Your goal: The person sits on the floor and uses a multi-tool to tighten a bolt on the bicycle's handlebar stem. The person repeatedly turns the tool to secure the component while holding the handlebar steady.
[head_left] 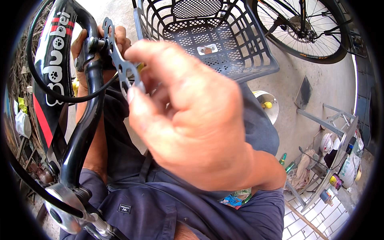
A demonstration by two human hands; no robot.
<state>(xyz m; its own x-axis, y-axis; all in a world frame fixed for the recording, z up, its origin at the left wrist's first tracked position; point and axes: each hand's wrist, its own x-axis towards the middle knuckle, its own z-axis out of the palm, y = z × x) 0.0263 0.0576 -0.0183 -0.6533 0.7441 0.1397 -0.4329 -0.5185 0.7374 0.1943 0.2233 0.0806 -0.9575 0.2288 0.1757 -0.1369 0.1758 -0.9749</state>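
My right hand (192,116), large and slightly blurred, pinches the near end of a perforated metal bracket (120,62) between thumb and fingers. This flat grey strip, with holes along its length, stands tilted beside the bolted clamp (96,44) on a black bicycle handlebar (90,104). Behind that clamp, my left hand (121,37) is closed around the mount, its thumb side showing left of the bar and its fingers behind the bracket. The bar hides part of this hand. A black cable (82,98) loops across the handlebar below the clamp.
A black plastic basket (256,68) stands ahead on the concrete floor. Beyond it lies a bicycle wheel (320,56). A white bucket (272,116), a metal-framed stand (328,126) with clutter and green bottles (283,159) are at right. A patterned frame panel (54,60) stands at left.
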